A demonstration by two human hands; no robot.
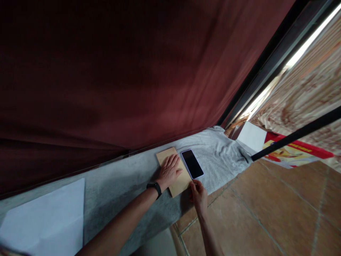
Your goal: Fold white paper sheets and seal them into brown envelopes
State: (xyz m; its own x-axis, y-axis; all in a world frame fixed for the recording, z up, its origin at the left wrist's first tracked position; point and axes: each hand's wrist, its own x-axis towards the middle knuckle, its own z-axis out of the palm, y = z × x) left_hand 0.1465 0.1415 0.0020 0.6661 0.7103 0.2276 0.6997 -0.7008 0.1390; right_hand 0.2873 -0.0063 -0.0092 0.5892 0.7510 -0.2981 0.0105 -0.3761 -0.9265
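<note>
Card [182, 183], tan and rectangular, lies flat on the grey cloth [221, 156] that covers the desk, close to its near edge. My left hand [169, 170] rests on top of it, palm down, fingers stretched out and laid side by side, covering most of the far half. A black band [154, 187] sits on that wrist. My right hand [199, 195] comes in from below, its fingers curled and bunched together, the tips meeting the card's near right corner. I cannot tell whether they pinch the corner or only touch it.

A phone [192, 163] lies face up with a dark screen just beside the card's right edge, parallel to it, and my right fingertips are near its lower corner. Well off to the left on the same cloth lies a white sheet [45, 217]. A dark red curtain [106, 71] hangs behind the desk. Beyond the far end of the cloth are another white sheet [252, 137] and a red box [293, 151], with a black bar [295, 135] crossing in front of them. Brown floor tiles [266, 209] spread out on the right.
</note>
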